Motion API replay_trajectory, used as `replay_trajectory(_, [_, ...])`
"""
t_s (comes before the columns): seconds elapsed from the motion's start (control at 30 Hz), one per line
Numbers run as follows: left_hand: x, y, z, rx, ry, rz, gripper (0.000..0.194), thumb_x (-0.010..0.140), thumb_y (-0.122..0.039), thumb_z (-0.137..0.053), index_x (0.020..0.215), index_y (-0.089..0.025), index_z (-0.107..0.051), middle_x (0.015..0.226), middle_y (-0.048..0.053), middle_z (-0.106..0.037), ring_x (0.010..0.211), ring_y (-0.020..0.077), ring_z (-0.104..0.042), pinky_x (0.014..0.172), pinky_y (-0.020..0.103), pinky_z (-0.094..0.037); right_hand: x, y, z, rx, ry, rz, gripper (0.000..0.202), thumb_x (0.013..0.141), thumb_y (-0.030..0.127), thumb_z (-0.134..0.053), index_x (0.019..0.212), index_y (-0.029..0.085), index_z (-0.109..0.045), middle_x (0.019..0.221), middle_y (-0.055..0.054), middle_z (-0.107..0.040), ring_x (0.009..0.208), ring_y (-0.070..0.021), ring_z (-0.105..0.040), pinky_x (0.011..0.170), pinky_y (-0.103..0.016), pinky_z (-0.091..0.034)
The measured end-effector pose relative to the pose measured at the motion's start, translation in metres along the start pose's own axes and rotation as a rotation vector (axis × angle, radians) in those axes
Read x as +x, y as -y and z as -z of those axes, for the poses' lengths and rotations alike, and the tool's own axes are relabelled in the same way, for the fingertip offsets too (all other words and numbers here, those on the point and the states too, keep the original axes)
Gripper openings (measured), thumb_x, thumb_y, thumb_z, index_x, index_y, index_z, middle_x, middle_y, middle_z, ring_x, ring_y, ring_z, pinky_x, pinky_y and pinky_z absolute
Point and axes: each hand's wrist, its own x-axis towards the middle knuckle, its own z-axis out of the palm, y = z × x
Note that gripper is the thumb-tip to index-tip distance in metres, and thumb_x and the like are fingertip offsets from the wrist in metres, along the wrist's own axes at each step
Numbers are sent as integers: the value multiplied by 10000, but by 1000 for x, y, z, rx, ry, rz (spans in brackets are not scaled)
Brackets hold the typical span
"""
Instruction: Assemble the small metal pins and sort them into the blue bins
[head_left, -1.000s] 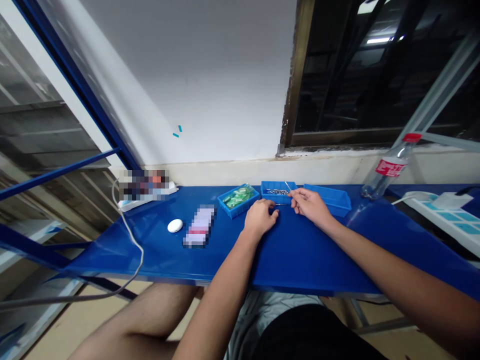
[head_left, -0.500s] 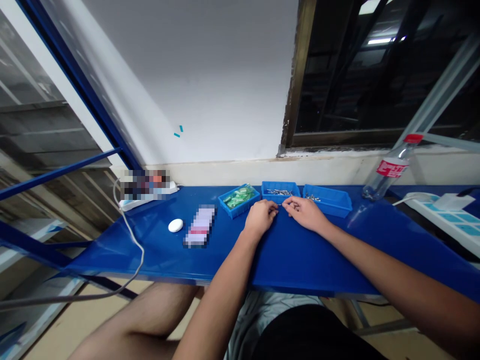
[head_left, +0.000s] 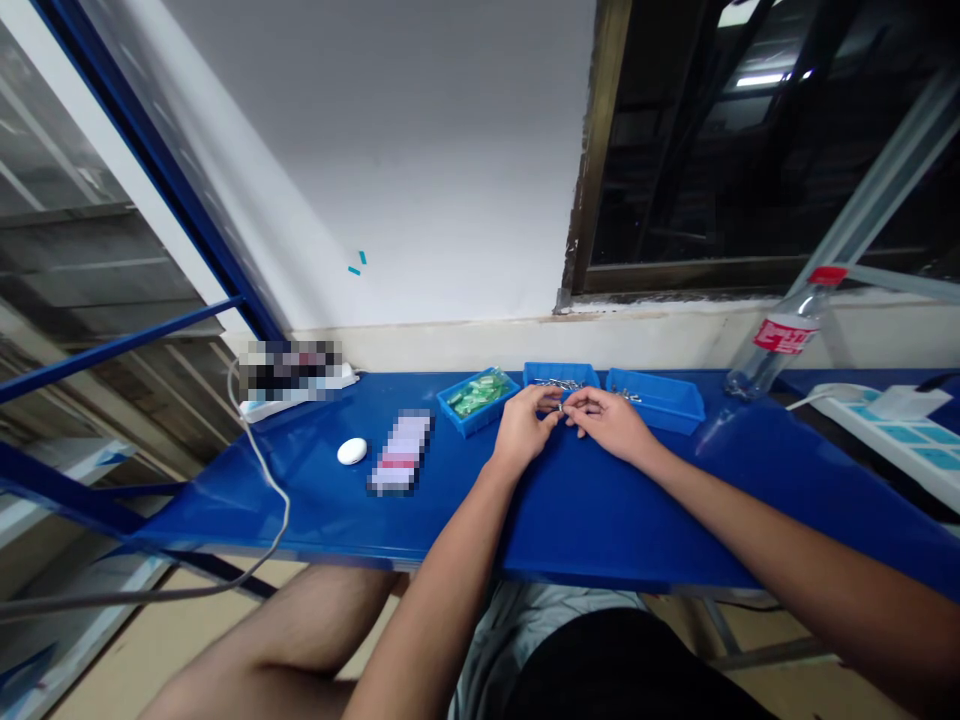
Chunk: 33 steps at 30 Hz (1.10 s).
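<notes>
My left hand (head_left: 526, 425) is closed in a pinch above the blue table, thumb and fingertips on a small shiny metal piece (head_left: 560, 408). From the other side my right hand (head_left: 606, 424) meets it, its fingers closed at the same spot. The piece is too small to name, and the fingers partly hide it. Just behind the hands stands a blue bin (head_left: 529, 373) with thin metal parts. Left of it is another blue bin (head_left: 463, 427) filled with green-wrapped pieces. A third blue bin (head_left: 679, 405), behind my right hand, holds a few metal parts at its left end.
On the table (head_left: 600, 520), a white oval object (head_left: 352, 451) lies left of a blurred-out phone-like rectangle (head_left: 400, 452). A plastic bottle (head_left: 784, 335) with a red cap stands back right, near a white power strip (head_left: 900, 430). A cable (head_left: 281, 500) hangs over the left edge.
Both hands have drawn together, closing the gap between their fingertips. My left hand has turned and lifted slightly, so the metal piece shows between the fingers. The bins have not moved.
</notes>
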Motion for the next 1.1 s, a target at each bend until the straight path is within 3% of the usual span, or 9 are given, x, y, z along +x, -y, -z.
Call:
replay_trajectory(0.2, [-2, 6, -6, -178, 29, 25, 316, 870, -27, -677, 1152, -161, -722, 1206, 120, -736, 1061, 208, -768, 967, 373, -650, 0, 6, 0, 87, -47, -27, 445, 764, 574, -819, 922, 213, -613, 786, -49, -731, 646, -182, -701, 583, -318, -597])
replay_trajectory(0.53, [-1, -3, -11, -493, 60, 142, 491, 810, 35, -659, 1271, -129, -627, 1359, 177, -680, 1228, 281, -713, 1030, 418, -624, -2, 7, -4, 87, -98, 22, 359, 779, 466, -802, 929, 229, -576, 758, 13, -654, 618, -143, -641, 611, -315, -598])
replay_trajectory(0.7, [-1, -6, -8, -456, 99, 118, 429, 917, -26, -595, 1325, -156, -612, 1450, 170, -631, 1276, 288, -685, 1065, 437, -595, -2, 6, -1, 81, -108, 28, 405, 788, 535, -803, 959, 221, -614, 823, -24, -695, 678, -167, -672, 632, -325, -604])
replay_trajectory(0.87, [-2, -1, -11, -384, 172, 101, 460, 957, -29, -502, 1384, -179, -583, 1474, 152, -624, 1325, 266, -651, 1027, 380, -607, -1, 2, 1, 42, -123, 21, 425, 798, 581, -794, 955, 223, -626, 795, -30, -693, 715, -195, -689, 616, -322, -593])
replay_trajectory(1.0, [-2, 7, -12, -205, 83, 101, 474, 906, 17, -474, 1309, -169, -640, 1394, 141, -681, 1225, 245, -715, 1003, 383, -620, -1, 3, 1, -106, -115, 48, 304, 856, 513, -735, 939, 229, -666, 868, -49, -728, 769, -205, -695, 663, -327, -569])
replay_trajectory(1.1, [-2, 8, -9, -80, 0, 91, 442, 876, 27, -482, 1220, -162, -685, 1308, 124, -723, 1099, 215, -757, 999, 378, -618, -4, 6, 1, -316, -8, 112, 202, 892, 425, -689, 953, 234, -720, 913, -52, -745, 749, -198, -672, 681, -332, -541])
